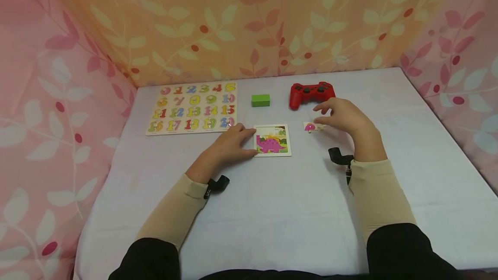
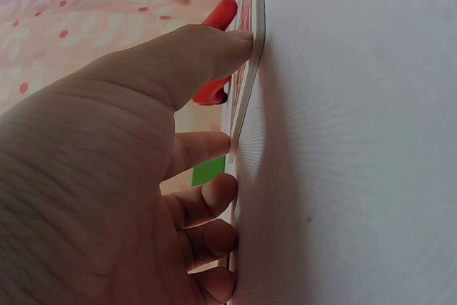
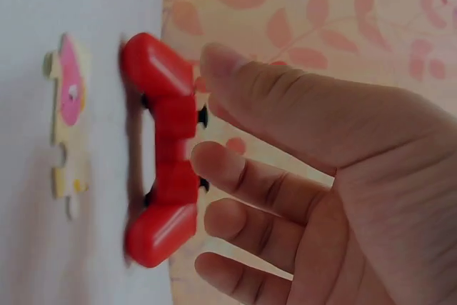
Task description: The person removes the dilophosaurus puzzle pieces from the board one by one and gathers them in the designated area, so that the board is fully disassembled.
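A small square jigsaw puzzle (image 1: pixel 271 141) with a pink dinosaur lies in a white-edged tray. At its left edge, my left hand (image 1: pixel 230 143) rests with thumb and index finger spread, touching the border. In the left wrist view the thumb (image 2: pixel 232 53) presses on the tray's edge, and the other fingers are bent toward the table. A strip of loose jigsaw (image 1: pixel 310 127) with a pink head on it lies right of the tray. Over its right end hovers my right hand (image 1: pixel 344 118), fingers loosely bent and apart, holding nothing. The right wrist view shows this jigsaw strip (image 3: pixel 69 116) away from the fingertips.
A red game controller (image 1: pixel 311 93) lies just beyond my right hand. The green block (image 1: pixel 260 100) sits behind the puzzle. At the back left is a wooden number board (image 1: pixel 194 108). Patterned cloth (image 1: pixel 241 25) hangs around the white table's back and sides.
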